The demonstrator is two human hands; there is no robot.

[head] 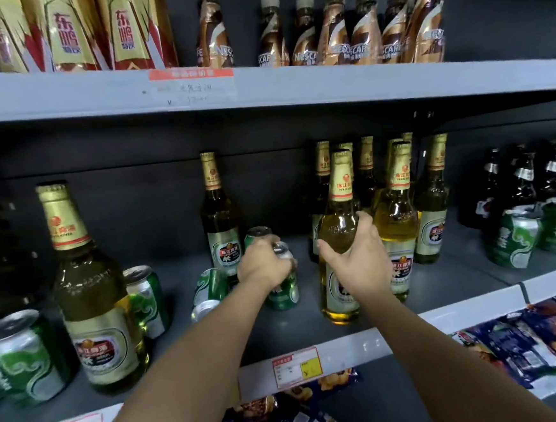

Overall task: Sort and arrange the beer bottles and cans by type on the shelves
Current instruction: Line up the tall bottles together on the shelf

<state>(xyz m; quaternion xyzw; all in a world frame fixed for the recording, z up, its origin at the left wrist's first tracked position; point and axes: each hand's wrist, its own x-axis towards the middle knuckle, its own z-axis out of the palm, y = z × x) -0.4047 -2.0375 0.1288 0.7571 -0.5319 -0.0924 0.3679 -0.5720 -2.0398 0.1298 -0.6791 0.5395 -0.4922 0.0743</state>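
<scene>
Two bare forearms reach onto the middle shelf (460, 309), where the right hand (357, 258) wraps the belly of a clear glass beer bottle (338, 239) of pale gold lager standing near the shelf's front edge, just before the bottle cluster (399, 208). Left of that bottle, the left hand (262, 265) closes over the top of an upright green can (281, 288); another can (209, 291) lies tipped further left. Best to lift the smooth glass straight, set it beside its gold-foiled kin, and keep the slick cans grouped apart.

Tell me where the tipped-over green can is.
The tipped can lies on the middle shelf, centre, just left of the left hand.
</scene>
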